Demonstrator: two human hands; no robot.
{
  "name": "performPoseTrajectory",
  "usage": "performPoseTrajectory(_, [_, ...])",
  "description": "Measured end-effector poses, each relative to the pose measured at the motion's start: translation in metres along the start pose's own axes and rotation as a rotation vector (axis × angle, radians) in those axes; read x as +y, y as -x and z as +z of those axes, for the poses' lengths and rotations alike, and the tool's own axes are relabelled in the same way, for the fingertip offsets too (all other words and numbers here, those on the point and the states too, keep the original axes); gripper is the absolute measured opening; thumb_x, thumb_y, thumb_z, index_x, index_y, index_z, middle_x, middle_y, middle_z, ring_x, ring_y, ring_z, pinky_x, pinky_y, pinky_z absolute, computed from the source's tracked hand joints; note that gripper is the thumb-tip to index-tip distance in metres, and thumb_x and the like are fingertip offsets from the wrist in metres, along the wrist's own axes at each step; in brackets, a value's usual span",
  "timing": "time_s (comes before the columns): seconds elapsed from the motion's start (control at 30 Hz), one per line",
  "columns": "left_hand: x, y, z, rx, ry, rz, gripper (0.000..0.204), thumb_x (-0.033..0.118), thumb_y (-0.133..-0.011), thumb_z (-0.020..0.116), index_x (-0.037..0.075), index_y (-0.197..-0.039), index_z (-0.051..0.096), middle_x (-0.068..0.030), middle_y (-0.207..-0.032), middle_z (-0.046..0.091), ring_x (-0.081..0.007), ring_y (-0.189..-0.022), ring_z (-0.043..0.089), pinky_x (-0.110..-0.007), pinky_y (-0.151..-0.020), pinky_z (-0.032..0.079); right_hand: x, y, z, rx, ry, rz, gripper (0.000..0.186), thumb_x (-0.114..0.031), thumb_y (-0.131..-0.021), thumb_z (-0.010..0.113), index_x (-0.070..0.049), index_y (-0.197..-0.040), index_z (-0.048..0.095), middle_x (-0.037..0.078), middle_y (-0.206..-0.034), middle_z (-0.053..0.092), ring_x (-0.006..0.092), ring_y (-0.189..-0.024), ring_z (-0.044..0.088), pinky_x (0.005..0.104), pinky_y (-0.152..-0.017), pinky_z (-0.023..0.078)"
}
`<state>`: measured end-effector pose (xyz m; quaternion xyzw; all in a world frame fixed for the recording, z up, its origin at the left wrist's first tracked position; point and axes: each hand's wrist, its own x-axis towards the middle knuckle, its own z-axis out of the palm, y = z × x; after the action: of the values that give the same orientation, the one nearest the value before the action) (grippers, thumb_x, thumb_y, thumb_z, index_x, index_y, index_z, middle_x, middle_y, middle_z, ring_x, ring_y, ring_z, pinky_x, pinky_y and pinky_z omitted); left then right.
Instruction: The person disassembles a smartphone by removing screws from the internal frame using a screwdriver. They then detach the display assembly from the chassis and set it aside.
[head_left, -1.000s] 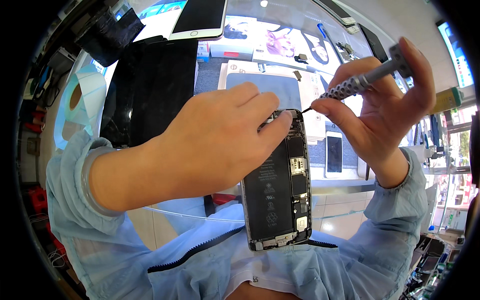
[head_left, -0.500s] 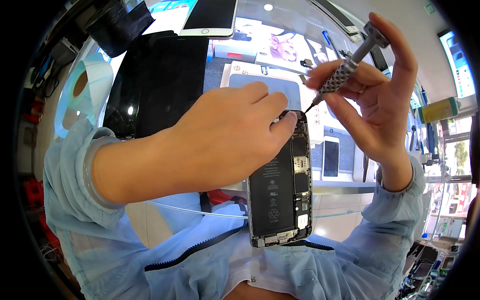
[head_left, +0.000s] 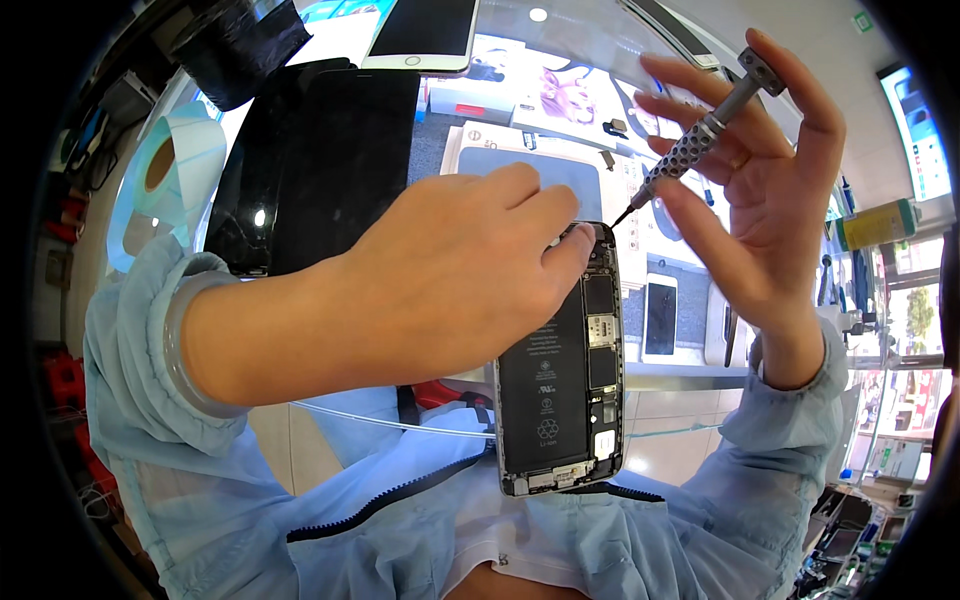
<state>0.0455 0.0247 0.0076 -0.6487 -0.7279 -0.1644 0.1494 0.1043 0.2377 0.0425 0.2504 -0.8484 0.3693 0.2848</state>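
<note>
An opened smartphone (head_left: pixel 602 365) stands tilted in front of my chest, its black battery and circuit boards laid bare. My left hand (head_left: pixel 455 270) is closed on its top end, the thumb pressed by the upper corner; its other fingertips are hidden. A silver precision screwdriver (head_left: pixel 692 148) with a knurled grip slants down to the phone's top right corner, its tip at the edge. My right hand (head_left: pixel 765 215) holds it with the index finger on the end cap and the thumb against the grip, while the remaining fingers are spread behind.
Below the hands lies a lit glass counter with white boxes (head_left: pixel 530 150). Dark screen panels (head_left: pixel 335 170) and a roll of pale labels (head_left: pixel 165 165) are on the left. A white phone (head_left: pixel 420 40) lies at the back, a smaller one (head_left: pixel 660 315) right of the opened phone.
My right hand's middle, ring and little fingers have lifted and spread away from the screwdriver, and its handle has shifted slightly right. The left hand and the opened phone have hardly moved.
</note>
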Motion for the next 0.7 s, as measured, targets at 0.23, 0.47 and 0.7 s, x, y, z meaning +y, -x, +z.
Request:
performPoseTrajectory(0.23, [0.000, 0.000, -0.002, -0.024, -0.010, 0.004, 0.032, 0.011, -0.076, 0.062, 0.001, -0.107, 0.064, -0.0084, -0.097, 0.057, -0.0216, -0.079, 0.057, -0.031, -0.060, 0.049, 0.009, -0.001, -0.010, -0.086, 0.142, -0.170, 0.091, -0.001, -0.076, 0.078, -0.007, -0.142, 0.016, 0.018, -0.102, 0.064, 0.0253, -0.087, 0.069, 0.0285, -0.074, 0.058])
performPoseTrajectory(0.47, [0.001, 0.000, -0.004, -0.052, -0.016, 0.000, 0.034, 0.011, -0.076, 0.063, 0.001, -0.108, 0.064, -0.0088, -0.098, 0.057, -0.0217, -0.080, 0.057, -0.032, -0.060, 0.048, 0.005, 0.011, -0.015, -0.109, 0.195, -0.128, 0.092, 0.001, -0.076, 0.077, -0.007, -0.142, 0.013, 0.019, -0.102, 0.064, 0.0252, -0.091, 0.069, 0.0282, -0.072, 0.059])
performPoseTrajectory(0.7, [0.001, 0.001, -0.003, -0.025, -0.008, 0.007, 0.035, 0.012, -0.076, 0.063, 0.001, -0.109, 0.064, -0.0090, -0.098, 0.057, -0.0219, -0.079, 0.056, -0.032, -0.060, 0.048, 0.004, 0.014, -0.016, -0.121, 0.207, -0.099, 0.090, 0.003, -0.077, 0.075, -0.006, -0.142, 0.013, 0.019, -0.099, 0.064, 0.0248, -0.093, 0.067, 0.0305, -0.078, 0.058])
